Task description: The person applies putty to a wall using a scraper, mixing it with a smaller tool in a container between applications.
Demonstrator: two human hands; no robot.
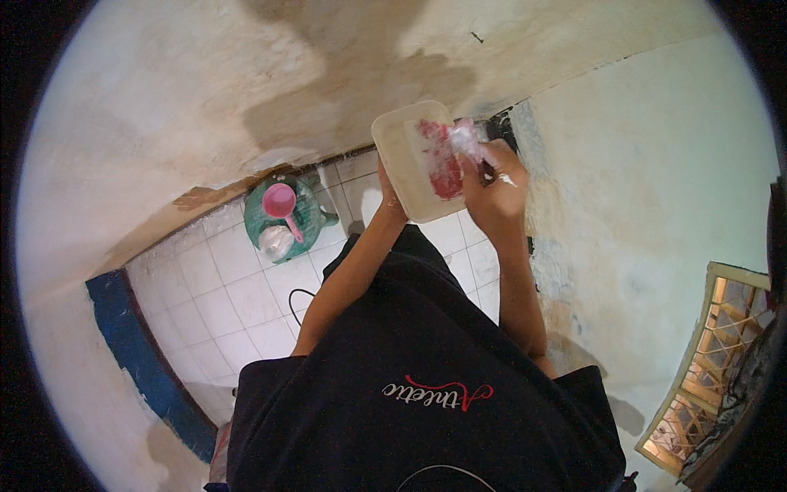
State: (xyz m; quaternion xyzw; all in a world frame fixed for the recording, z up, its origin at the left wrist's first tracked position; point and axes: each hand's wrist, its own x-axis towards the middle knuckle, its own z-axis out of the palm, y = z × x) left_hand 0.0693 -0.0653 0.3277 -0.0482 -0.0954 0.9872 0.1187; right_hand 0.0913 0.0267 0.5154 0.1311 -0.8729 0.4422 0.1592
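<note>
A cream rectangular plastic tub with rounded corners is held up in front of me, tilted toward me. My left hand grips its left side, with most of the fingers hidden behind it. My right hand is closed at the tub's right side, its fingers smeared with white paste. It holds a flat red piece streaked with white, which lies across the tub's opening. Its exact kind is unclear, as the fingers and the paste cover part of it.
On the white tiled floor stands a green plastic stool, bearing a pink dipper and a whitish bundle. A stained wall rises ahead, a pale green wall at right. A latticed window is at lower right.
</note>
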